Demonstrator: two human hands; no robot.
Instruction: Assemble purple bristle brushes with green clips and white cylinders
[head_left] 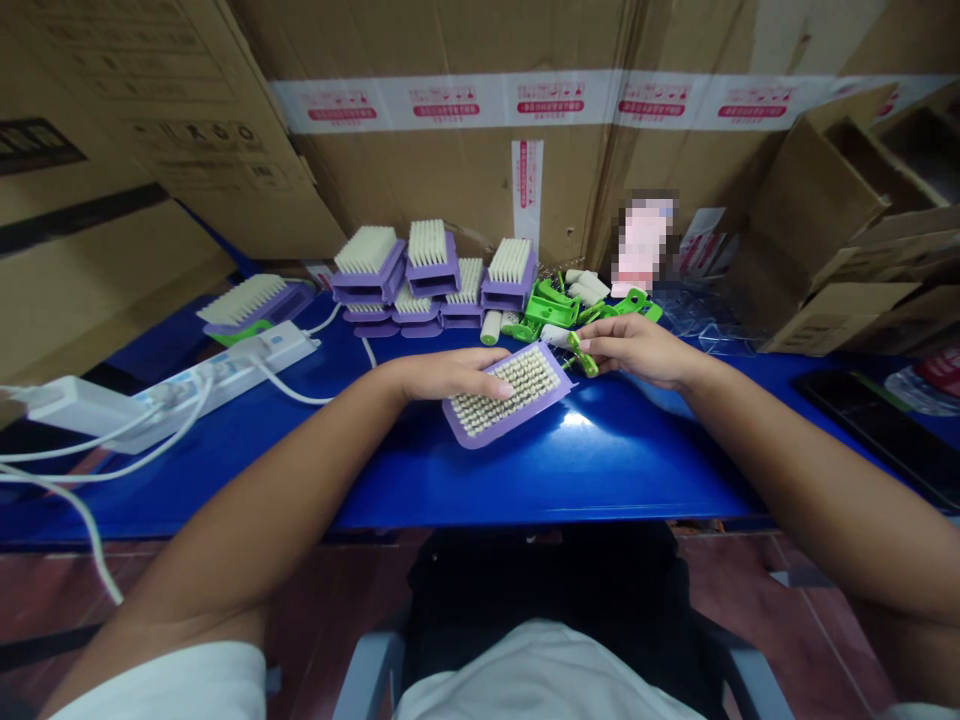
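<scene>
Glossy blue counter [420,485] backed by cardboard boxes [450,175], reddish floor [330,610] below, purple bristled block [514,393] over the counter, gripped in left hand [454,376], green part [582,356] pinched in right hand [637,350], white power strip [232,377] alongside.

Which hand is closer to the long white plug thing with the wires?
Left. The left hand, holding the purple brush, is to the right of the power strip; the right hand, holding a green piece, is farther right, past the brush.

two hands [450,374], about eight purple brushes [536,382], at least four green pieces [553,308], one power strip [279,349]
</scene>
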